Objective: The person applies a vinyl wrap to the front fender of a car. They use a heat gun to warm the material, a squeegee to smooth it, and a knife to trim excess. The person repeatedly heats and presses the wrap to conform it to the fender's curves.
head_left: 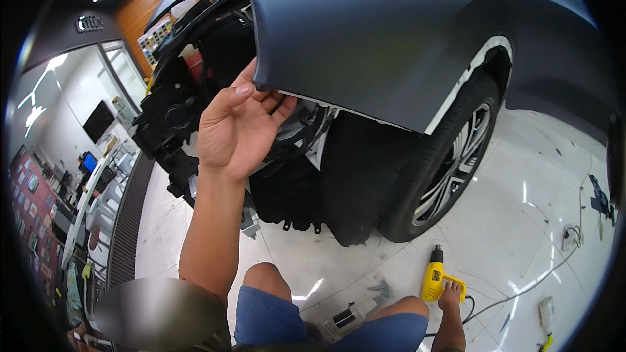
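My left hand point(236, 133) is raised, palm toward me, at the lower front corner of a matte blue-grey car fender point(352, 45). Its fingers curl round the fender's edge, some fingertips hidden behind it. A pale strip runs along the fender's lower edge and the wheel arch. Down at the right, my right hand point(449, 295) is closed round the handle of a yellow heat gun point(433, 277). The gun's dark nozzle points up, away from me, below the front tyre point(417, 202) and apart from the fender.
Dark front-end parts point(176, 117) and a black wheel-arch liner point(365, 163) are exposed left of the wheel. A power cord point(528, 290) crosses the white tiled floor point(521, 182). A cylindrical device point(345, 319) lies between my knees. A blurred oval point(160, 313) covers the lower left.
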A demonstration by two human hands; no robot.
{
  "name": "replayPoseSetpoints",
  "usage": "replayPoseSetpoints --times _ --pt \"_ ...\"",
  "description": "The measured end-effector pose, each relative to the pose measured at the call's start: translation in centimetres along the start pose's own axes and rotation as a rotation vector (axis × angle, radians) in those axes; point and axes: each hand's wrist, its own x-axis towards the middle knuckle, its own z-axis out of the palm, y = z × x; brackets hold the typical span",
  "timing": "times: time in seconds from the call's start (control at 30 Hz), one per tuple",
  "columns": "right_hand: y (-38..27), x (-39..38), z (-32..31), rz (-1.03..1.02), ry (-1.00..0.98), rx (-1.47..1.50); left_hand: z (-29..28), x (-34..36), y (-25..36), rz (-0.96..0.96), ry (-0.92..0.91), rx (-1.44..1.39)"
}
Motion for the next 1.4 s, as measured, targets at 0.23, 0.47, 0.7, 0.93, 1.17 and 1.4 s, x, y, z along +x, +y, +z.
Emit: replayPoseSetpoints --times 0.23,0.47,0.7,0.93,1.17,1.4 --pt "-0.8 0.9 1.8 -0.011 -0.148 -0.122 0.0 0.0 0.1 -0.012 -0.016 0.036" --pt "-2.9 -2.9 1.8 0.000 -0.169 0.103 -0.2 -0.5 -0.6 0.074 0.008 0.121" --pt "-2.7 -8.4 -7.4 0.016 0.000 0.895 -0.8 -0.3 -0.5 0.074 0.005 0.006" --pt "-7.4 -19.2 -27.1 -0.010 0.405 1.199 -0.7 0.2 -1.0 0.060 -0.026 -0.139" --pt "-16.2 -28.8 -33.8 -0.578 0.637 0.860 -1.7 1.1 -2.2 0.023 -0.149 -0.299" --pt "-19.4 -31.2 -30.6 -0.229 0.788 0.549 -3.2 1.5 -1.0 -0.110 -0.220 -0.406"
